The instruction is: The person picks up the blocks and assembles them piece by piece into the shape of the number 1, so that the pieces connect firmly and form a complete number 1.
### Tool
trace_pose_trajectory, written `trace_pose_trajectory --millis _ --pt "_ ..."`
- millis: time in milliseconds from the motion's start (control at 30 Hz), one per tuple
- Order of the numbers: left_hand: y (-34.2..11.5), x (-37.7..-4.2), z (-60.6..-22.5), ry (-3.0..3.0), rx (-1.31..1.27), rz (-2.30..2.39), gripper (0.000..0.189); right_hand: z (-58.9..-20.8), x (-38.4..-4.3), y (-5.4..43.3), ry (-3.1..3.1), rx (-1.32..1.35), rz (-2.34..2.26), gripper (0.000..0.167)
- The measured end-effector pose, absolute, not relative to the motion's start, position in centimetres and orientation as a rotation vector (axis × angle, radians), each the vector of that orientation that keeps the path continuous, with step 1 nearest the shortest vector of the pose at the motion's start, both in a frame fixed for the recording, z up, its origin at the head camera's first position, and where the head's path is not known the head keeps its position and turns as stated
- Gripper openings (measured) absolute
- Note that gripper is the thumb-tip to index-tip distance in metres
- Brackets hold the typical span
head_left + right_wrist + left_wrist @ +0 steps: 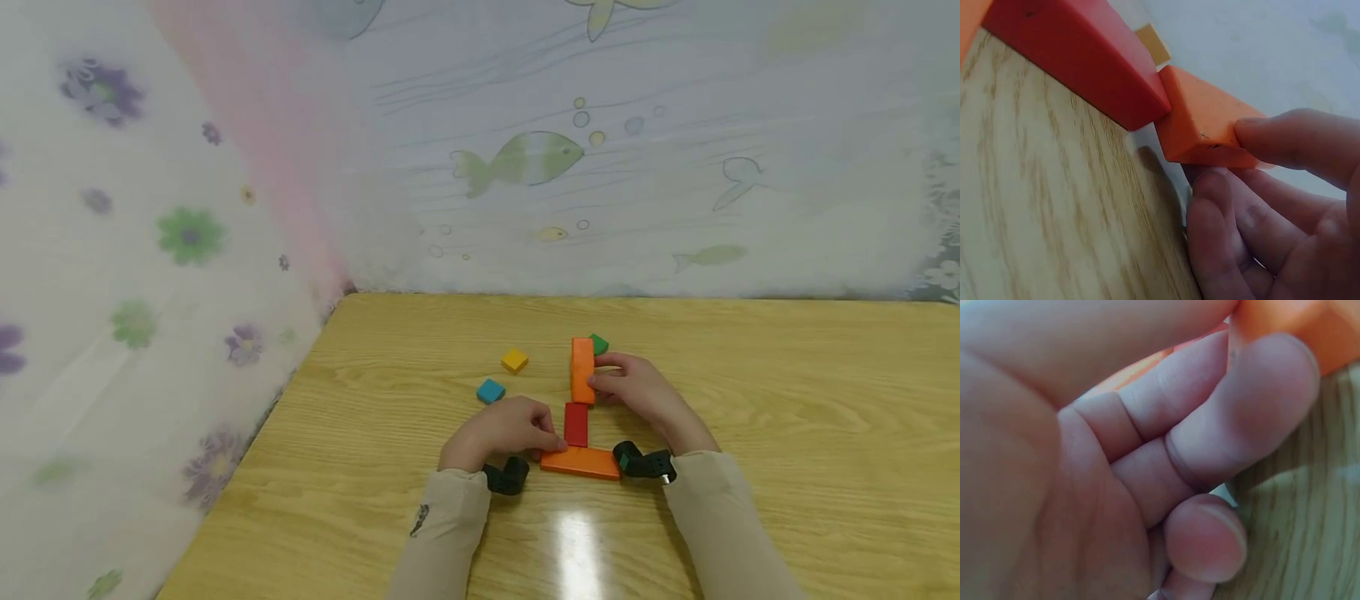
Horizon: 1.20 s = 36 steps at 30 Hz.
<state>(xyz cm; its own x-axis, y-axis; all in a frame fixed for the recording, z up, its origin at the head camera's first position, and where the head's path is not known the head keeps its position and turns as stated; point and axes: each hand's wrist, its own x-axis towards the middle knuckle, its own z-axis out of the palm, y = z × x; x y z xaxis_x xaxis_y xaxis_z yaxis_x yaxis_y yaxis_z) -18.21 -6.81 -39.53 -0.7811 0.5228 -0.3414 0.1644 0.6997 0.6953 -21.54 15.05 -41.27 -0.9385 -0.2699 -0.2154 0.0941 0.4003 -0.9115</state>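
Three blocks form a line on the wooden table. Nearest lies a long orange block (585, 463), placed crosswise. A red block (576, 425) meets its far side, and a second orange block (582, 371) extends beyond the red one. My left hand (510, 429) pinches the near orange block's left end; in the left wrist view that block's corner (1335, 337) shows between thumb and finger. With thumb and fingers, my right hand (641, 387) grips the far orange block. The right wrist view has its end (1188, 115) against the red block's end (1141, 103), slightly angled.
A green block (598, 344) peeks out behind the far orange block. Left of the line lie a yellow block (514, 360) and a blue block (491, 391). The black right wrist camera (643, 462) overlaps the near orange block's right end. A patterned wall (637, 208) borders the table's back.
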Motion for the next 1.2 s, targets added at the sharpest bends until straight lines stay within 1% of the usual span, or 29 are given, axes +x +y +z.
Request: trace_pose_trajectory --millis 333,567,933,1200 --pt "-7.01 -18.3 -39.62 2.371 0.523 0.923 0.024 -41.59 -21.66 14.92 2.334 -0.135 -1.564 0.055" --pt "-6.91 -18.24 -39.61 2.359 0.517 0.936 0.023 -41.72 -21.82 15.05 2.359 -0.166 -1.533 0.061" --pt "-6.84 -18.24 -39.43 2.359 0.508 0.931 0.022 -41.39 -21.71 15.05 2.364 -0.156 -1.511 0.063" --pt "-6.87 -18.15 -39.48 2.345 0.498 0.951 0.022 -41.43 -21.74 15.09 2.386 -0.168 -1.469 0.069"
